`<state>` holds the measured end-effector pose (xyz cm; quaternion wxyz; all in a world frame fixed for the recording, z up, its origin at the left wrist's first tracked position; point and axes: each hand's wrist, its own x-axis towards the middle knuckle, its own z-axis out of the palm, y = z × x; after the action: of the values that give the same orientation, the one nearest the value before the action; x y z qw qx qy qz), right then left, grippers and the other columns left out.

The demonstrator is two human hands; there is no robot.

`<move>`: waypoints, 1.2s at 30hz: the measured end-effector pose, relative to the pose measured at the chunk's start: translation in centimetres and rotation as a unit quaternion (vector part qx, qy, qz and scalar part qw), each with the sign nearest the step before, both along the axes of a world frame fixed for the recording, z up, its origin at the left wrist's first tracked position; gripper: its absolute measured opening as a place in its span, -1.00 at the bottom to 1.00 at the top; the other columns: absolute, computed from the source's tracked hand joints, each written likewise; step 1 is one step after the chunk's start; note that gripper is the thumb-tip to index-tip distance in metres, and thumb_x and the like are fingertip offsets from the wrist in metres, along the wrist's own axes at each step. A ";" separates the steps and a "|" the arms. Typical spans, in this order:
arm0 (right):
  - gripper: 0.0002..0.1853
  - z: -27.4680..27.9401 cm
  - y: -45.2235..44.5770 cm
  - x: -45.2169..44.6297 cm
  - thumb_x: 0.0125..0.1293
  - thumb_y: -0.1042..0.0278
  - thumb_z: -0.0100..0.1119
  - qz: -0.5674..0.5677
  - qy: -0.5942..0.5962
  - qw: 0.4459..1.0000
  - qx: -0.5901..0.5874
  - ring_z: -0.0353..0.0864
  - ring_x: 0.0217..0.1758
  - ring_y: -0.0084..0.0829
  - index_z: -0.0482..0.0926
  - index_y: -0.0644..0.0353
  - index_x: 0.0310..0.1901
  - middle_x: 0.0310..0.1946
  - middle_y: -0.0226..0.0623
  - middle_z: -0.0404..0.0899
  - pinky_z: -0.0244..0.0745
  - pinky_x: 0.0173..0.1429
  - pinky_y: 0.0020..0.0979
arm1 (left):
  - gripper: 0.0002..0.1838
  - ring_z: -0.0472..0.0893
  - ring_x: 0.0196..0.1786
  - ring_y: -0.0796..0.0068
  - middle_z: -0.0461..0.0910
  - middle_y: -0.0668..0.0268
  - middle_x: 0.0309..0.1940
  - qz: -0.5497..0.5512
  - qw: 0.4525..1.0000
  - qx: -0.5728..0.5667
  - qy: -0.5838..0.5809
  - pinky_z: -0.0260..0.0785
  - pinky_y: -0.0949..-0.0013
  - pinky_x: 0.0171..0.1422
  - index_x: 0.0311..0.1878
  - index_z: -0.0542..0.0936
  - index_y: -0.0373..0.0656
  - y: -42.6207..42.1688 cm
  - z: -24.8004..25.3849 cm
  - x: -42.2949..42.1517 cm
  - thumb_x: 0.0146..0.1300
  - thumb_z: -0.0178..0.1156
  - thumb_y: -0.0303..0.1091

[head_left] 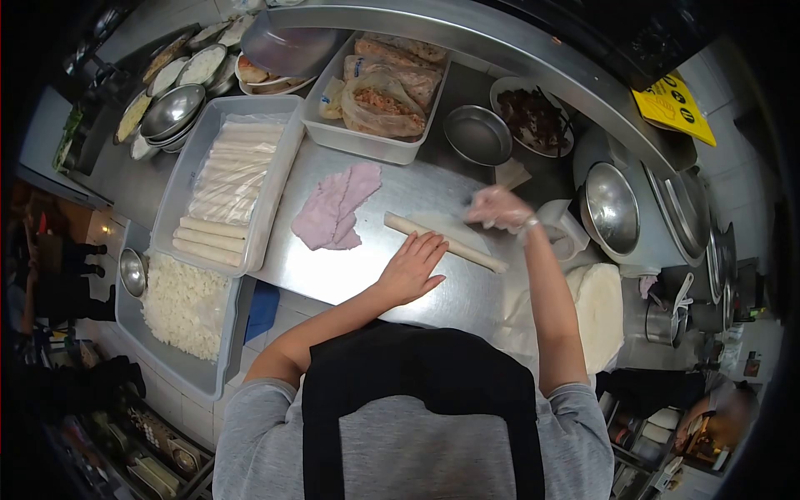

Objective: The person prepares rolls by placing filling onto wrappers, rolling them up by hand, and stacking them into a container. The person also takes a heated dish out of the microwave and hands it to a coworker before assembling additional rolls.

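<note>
On the steel table (333,279) lies a long pale roll (475,252), slanting down to the right. My left hand (414,268) rests on its middle part, fingers slightly spread. Beyond the roll is a thin translucent round sheet (442,223). My right hand (500,208), in a clear glove, is above the sheet's right edge, blurred, its fingers bent; what they hold, if anything, cannot be made out. A crumpled pink cloth (337,207) lies left of the roll. Finished-looking rolls (208,242) fill a plastic tub (262,242) at the left.
A bin of white shreds (187,304) stands at lower left. Behind are a tub of bagged fillings (379,100), an empty metal bowl (477,135) and a bowl of dark food (533,117). A white stack (600,312) lies at right. Other people stand at both edges.
</note>
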<state>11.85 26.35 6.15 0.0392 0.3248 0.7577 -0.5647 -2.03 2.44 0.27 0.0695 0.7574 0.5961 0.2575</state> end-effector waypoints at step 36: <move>-0.55 6.8 5.3 -6.5 0.03 -0.09 0.37 -0.070 -0.233 0.875 0.420 0.68 -0.15 -0.13 0.69 0.17 -0.25 -0.22 -0.11 0.68 0.55 -0.08 -0.14 | -0.70 0.47 0.10 0.23 0.50 0.22 -0.02 0.011 0.995 -0.031 0.094 0.19 0.10 0.34 -0.05 0.55 -0.19 3.1 1.3 -5.2 0.13 0.06 -0.47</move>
<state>5.35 31.61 13.00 0.0351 0.4846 0.8679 -0.1032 -7.20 5.52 1.53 0.0340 0.7693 0.6157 0.1671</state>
